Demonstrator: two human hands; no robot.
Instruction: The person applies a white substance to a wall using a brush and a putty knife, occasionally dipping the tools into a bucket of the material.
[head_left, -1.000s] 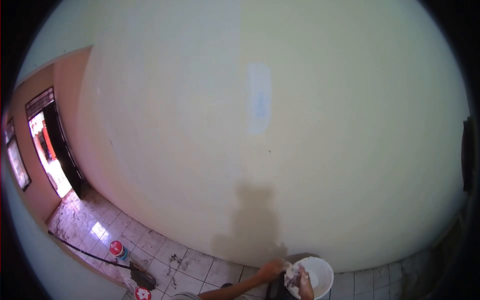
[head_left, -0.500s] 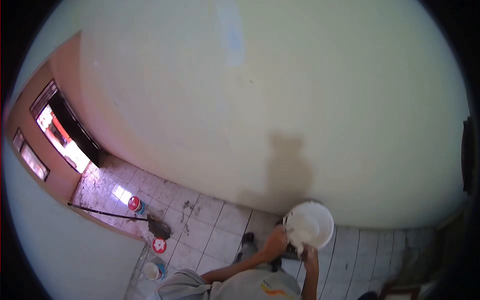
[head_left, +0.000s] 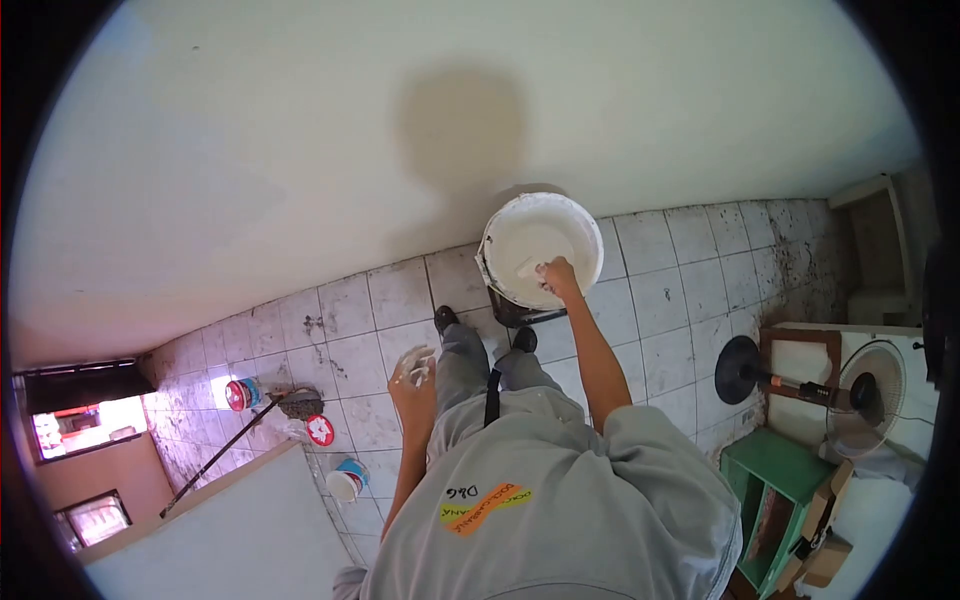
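A large white bucket point(head_left: 596, 235) with white material inside is by the wall, above a black object point(head_left: 520, 314). My right hand point(head_left: 557, 277) is over the bucket's inside near its lower edge, fingers closed and smeared white; what they hold is too small to make out. Left of my legs and away from the bucket, my left hand point(head_left: 413, 385) has its fingers apart and coated in white, with no object visible in it.
On the tiled floor at left are a red-lidded tub point(head_left: 241, 394), a long-handled tool point(head_left: 225, 447), a red and white lid point(head_left: 320, 430) and a small paint tub point(head_left: 346, 481). At right are a fan point(head_left: 868, 392), a black round base point(head_left: 737, 369) and a green cabinet point(head_left: 780, 465).
The view has turned downward, showing more floor and the right side. My left hand has left the bucket and moved left; my right hand is now over the bucket's inside.
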